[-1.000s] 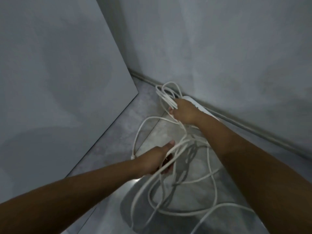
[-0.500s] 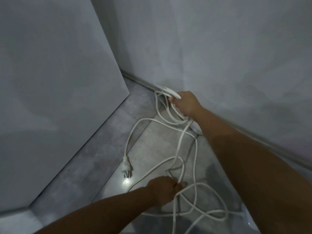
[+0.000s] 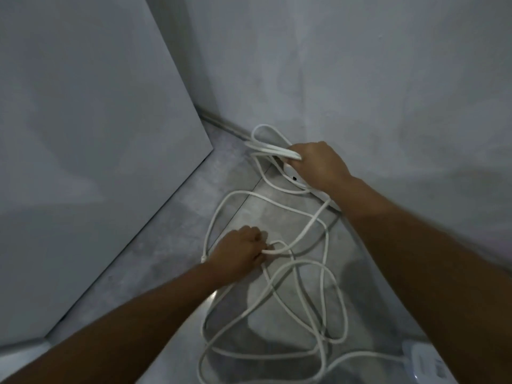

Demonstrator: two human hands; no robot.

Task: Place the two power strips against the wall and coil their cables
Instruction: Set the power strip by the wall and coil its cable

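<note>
Right hand (image 3: 318, 164) gripping gathered loops of cable (image 3: 273, 148) by far wall (image 3: 360, 79); left hand (image 3: 239, 253) fingers pinching a floor strand.

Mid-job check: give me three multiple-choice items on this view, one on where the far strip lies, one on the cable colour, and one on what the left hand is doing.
1. Where is the strip under the right hand?
A. at the foot of the wall
B. on a table
C. on a shelf

2. What colour is the cable?
A. black
B. orange
C. white

3. What is the left hand doing?
A. lying flat and open
B. pinching a cable loop
C. holding a plug up

Answers:
1 A: its white end shows against the wall, just below the right hand.
2 C: every strand in view is white.
3 B: its fingers curl round a loop low down.
</note>
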